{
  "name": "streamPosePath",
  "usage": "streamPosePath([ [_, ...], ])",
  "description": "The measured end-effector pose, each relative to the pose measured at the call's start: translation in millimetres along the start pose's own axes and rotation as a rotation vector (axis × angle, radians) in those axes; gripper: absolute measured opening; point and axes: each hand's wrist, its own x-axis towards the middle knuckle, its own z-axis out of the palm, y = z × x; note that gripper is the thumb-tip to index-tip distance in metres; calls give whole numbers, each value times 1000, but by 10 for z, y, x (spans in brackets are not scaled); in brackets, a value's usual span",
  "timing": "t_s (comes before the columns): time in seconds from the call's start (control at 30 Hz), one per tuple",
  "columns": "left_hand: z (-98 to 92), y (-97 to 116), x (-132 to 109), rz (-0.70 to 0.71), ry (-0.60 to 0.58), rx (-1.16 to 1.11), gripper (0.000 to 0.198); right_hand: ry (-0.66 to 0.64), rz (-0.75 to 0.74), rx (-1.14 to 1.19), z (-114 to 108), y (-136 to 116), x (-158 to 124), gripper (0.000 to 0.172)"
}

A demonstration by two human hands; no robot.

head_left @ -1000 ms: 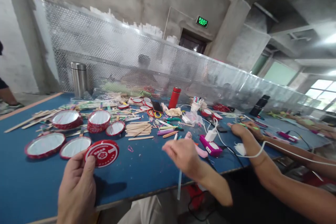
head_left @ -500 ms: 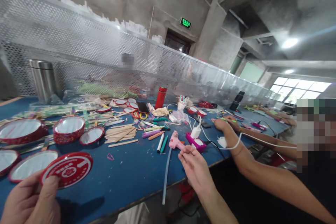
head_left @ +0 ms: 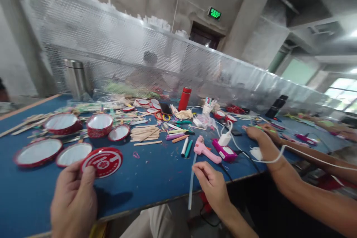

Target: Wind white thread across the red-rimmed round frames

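My left hand (head_left: 73,202) grips a round red tin lid (head_left: 102,161) with white print by its near edge, holding it just above the blue table (head_left: 150,178). My right hand (head_left: 212,184) hovers at the table's front edge with fingers loosely curled and nothing visible in them. It is close to a clear glue stick (head_left: 191,182) that overhangs the edge, and just short of a pink glue gun (head_left: 204,150).
Red-rimmed tin lids (head_left: 39,151) and stacked tins (head_left: 99,124) lie left. Wooden craft sticks (head_left: 145,134), markers (head_left: 185,147), a magenta power strip (head_left: 224,152), a red bottle (head_left: 185,99) and a steel flask (head_left: 74,79) crowd the middle. Another person's arms (head_left: 281,163) reach in from the right. A perforated metal screen (head_left: 134,48) backs the table.
My right hand drew back from over the glue gun to the table's front edge. The view swung right, then left again. My left hand kept hold of the red lid.
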Motion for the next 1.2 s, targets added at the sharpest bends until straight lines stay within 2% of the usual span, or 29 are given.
streamPosePath([
  [0.1,17,178,-65,-33,-72,-100,43,-94,-307,-241,94,-254,169,28],
  [0.23,13,207,-81,-51,-168,-138,36,-278,-595,-489,390,-538,504,17],
  [0.4,-19,170,-81,-78,-234,-181,31,-525,-672,-669,829,-616,825,9],
  [0.53,-22,185,-86,-73,-257,-194,30,-614,-705,-687,1022,-670,937,14],
  [0.73,-10,218,-89,-61,-277,-186,30,-639,-627,-682,1273,-791,960,21],
  [0.83,-22,209,-74,-60,-341,-142,32,-651,-547,-638,1378,-802,985,22],
  [0.93,-41,195,-51,-53,-517,-90,32,-615,-428,-558,1329,-780,1028,17],
  [1.03,-59,234,-47,-51,-817,-43,28,-537,-299,-411,1103,-787,1009,13],
  [1.13,-63,309,-72,-62,-1103,-6,23,-482,-188,-231,842,-852,851,21],
  [1.2,-48,326,-82,-80,-1159,-30,22,-457,-88,-36,720,-911,683,24],
])
